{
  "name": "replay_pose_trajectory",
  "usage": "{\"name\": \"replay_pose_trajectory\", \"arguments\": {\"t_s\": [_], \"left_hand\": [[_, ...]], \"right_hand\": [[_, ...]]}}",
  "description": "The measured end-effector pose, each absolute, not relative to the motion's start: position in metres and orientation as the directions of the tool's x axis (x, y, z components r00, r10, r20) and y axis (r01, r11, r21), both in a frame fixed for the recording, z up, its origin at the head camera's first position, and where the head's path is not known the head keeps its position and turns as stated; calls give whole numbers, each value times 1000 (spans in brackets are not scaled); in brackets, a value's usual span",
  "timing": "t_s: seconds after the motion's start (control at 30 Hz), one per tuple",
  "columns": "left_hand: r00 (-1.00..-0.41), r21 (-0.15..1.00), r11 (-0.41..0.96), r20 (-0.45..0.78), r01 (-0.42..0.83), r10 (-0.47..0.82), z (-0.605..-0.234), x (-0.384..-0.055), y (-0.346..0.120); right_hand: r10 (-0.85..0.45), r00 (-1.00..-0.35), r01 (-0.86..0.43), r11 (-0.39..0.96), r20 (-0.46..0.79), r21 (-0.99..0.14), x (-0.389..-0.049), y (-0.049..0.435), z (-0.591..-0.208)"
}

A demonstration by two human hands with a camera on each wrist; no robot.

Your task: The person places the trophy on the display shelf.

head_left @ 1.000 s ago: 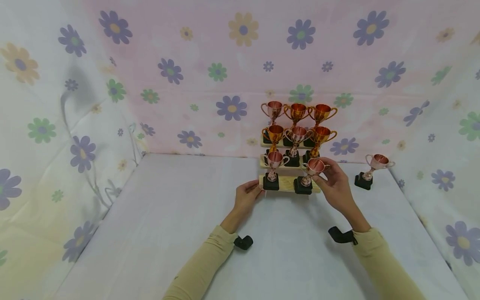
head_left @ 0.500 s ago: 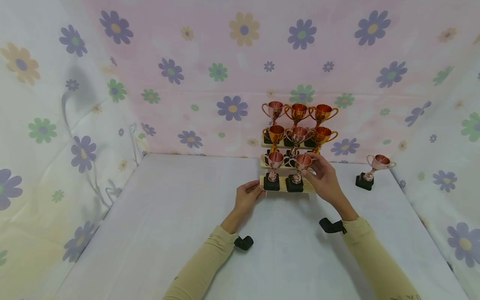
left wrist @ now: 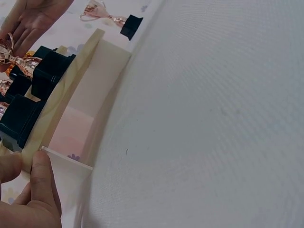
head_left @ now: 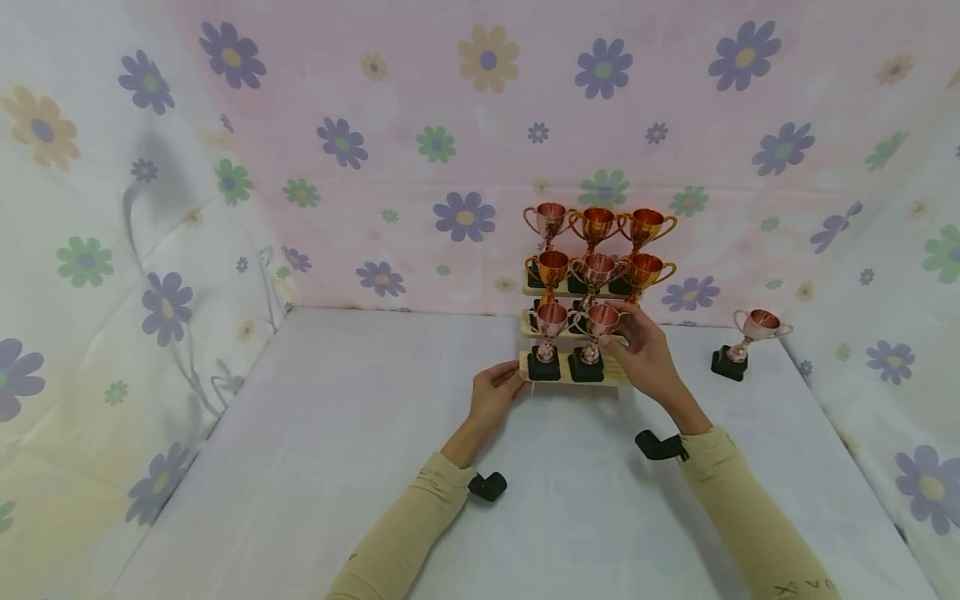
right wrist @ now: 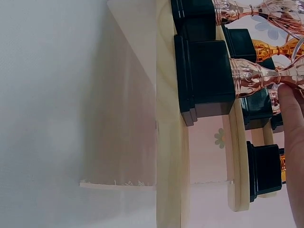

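In the head view, my right hand (head_left: 647, 354) holds a small rose-gold trophy cup (head_left: 602, 320) by its bowl, thumb in front and fingers behind. Its black base stands on the lowest wooden step of a tiered display stand (head_left: 618, 373), right of a matching rose-gold trophy (head_left: 550, 321). The right wrist view shows this black base (right wrist: 209, 78) flat on the wood, with my thumb at the cup. My left hand (head_left: 492, 400) pinches the left end of that step, and in the left wrist view its thumb and finger (left wrist: 42, 180) grip the wooden edge.
Gold trophies (head_left: 646, 271) and rose-gold ones fill the two upper steps in rows. Another rose-gold trophy (head_left: 757, 325) stands alone on the white table (head_left: 375, 433) at the right. Flowered cloth (head_left: 390, 167) hangs behind and along both sides.
My right hand has moved left along the lowest step with the rose-gold trophy, bringing it beside the other trophy there. My left hand has stayed at the stand's left end.
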State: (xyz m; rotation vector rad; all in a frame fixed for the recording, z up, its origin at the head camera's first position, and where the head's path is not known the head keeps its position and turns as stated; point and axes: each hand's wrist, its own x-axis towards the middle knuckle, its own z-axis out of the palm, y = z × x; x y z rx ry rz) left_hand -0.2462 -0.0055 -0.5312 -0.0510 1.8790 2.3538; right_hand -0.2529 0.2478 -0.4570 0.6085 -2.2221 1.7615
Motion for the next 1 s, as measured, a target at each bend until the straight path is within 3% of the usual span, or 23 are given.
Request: {"name": "replay_pose_trajectory", "arguments": {"t_s": [0.6,1.0], "left_hand": [[-991,964,-236,-106,-122,81,-532,-246,-4],[-990,964,-229,-117,-132,79,-530,-246,-5]], "right_hand": [[-138,-888,-455,141,438,-879,-251,245,-461],[-51,-879,-470,247,473,-847,-227,286,-465]]}}
